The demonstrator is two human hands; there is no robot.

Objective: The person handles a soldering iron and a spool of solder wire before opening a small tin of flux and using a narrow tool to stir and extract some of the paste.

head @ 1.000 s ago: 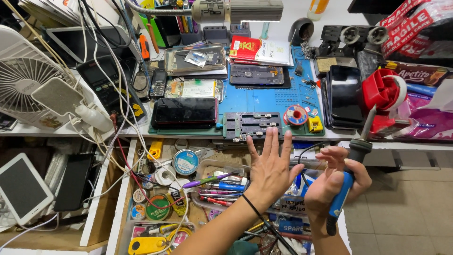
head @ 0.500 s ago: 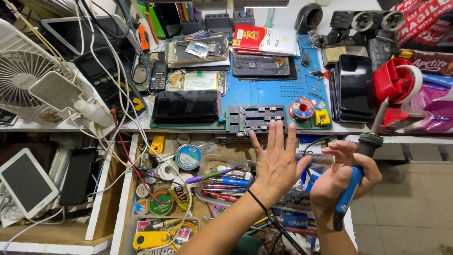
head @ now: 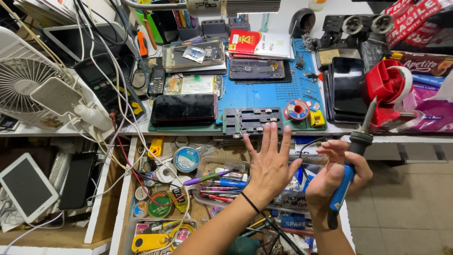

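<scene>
Head camera looks down over a crowded repair bench and an open drawer (head: 141, 189) of tools below it. The right hand (head: 337, 174) is wrapped around the blue handle of a soldering iron (head: 351, 163), held roughly upright just past the bench edge, its metal tip pointing up toward a red tape dispenser (head: 384, 87). The left hand (head: 269, 165) is spread flat and wide, fingers splayed, holding nothing, hovering over the drawer just below a dark slotted fixture (head: 252, 122) on the blue work mat (head: 264, 94).

I'd judge the iron to be light and rigid, with a trailing cord at the bottom that could tug on it. The insulated blue grip and the black collar above it are the only sensible places to hold; the bare shaft and tip are to be kept clear of skin. Whether the tip is hot cannot be told from here. A dark phone (head: 184, 108) lies on the mat's left part, well apart from the iron.
</scene>
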